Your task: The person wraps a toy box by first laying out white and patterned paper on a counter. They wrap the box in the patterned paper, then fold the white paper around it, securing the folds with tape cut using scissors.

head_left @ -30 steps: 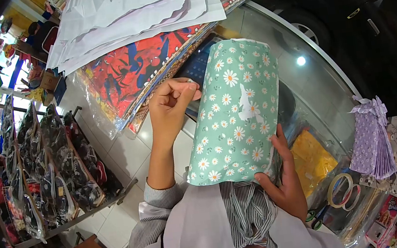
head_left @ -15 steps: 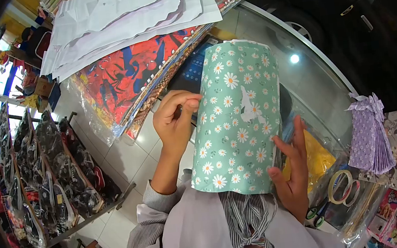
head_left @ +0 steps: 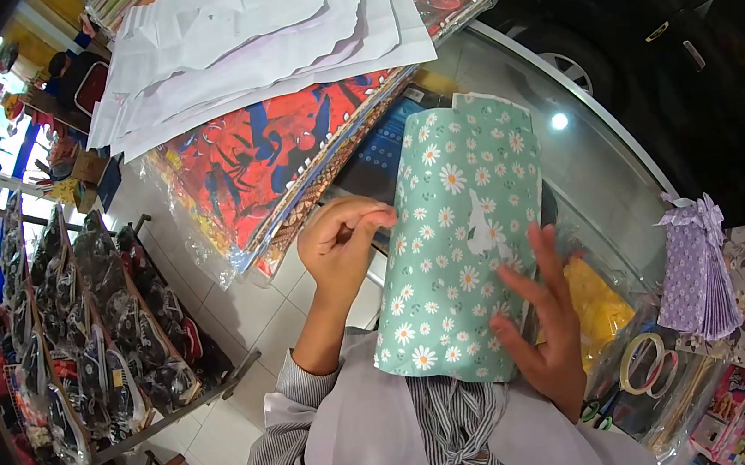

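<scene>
A green sheet of daisy-patterned wrapping paper (head_left: 454,288) stands curled into a rough tube in front of my chest. Part of its printed surface has a torn white patch. At the top, one edge overlaps another in a step. My left hand (head_left: 344,241) pinches the paper's left edge between thumb and fingers. On the opposite side, my right hand (head_left: 547,327) has its fingers spread, with the fingertips against the lower right of the paper. Whatever lies inside the tube is hidden.
Stacked white sheets (head_left: 246,34) lie on plastic-wrapped printed paper (head_left: 252,163). A glass counter (head_left: 594,177) spans the right, with tape rolls (head_left: 641,362), scissors (head_left: 592,410) and a pleated purple paper piece (head_left: 693,267). Wrapped shoes (head_left: 106,330) hang at left; a black car (head_left: 626,25) stands behind.
The paper tube now shows a stepped overlap at its top. My right fingers have moved further onto its front. My left hand keeps its pinch; the whole view has shifted slightly.
</scene>
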`<state>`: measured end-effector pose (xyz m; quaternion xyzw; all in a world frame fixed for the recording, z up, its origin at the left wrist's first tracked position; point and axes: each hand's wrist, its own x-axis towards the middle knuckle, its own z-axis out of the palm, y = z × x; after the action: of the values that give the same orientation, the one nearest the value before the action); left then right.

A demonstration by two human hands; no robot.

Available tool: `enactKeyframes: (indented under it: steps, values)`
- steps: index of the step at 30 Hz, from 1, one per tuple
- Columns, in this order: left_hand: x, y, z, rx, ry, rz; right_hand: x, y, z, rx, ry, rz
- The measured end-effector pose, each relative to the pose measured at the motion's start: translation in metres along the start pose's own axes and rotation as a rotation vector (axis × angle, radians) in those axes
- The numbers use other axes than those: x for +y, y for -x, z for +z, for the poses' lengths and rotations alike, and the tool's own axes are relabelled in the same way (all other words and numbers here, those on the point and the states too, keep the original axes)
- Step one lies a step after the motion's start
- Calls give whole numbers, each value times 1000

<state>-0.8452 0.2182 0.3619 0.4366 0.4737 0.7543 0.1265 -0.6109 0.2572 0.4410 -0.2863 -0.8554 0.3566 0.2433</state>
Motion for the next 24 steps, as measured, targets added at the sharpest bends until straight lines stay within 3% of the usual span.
enactKeyframes:
  steps: [7,16,24]
  values:
    - [2,7,4,-1,-21,46,2,6,0,-51,-114,99]
    - [4,10,13,72,-223,97,5,11,-2,-104,-170,102]
    - [4,11,5,15,-191,82,4,14,-2,-112,-191,104]
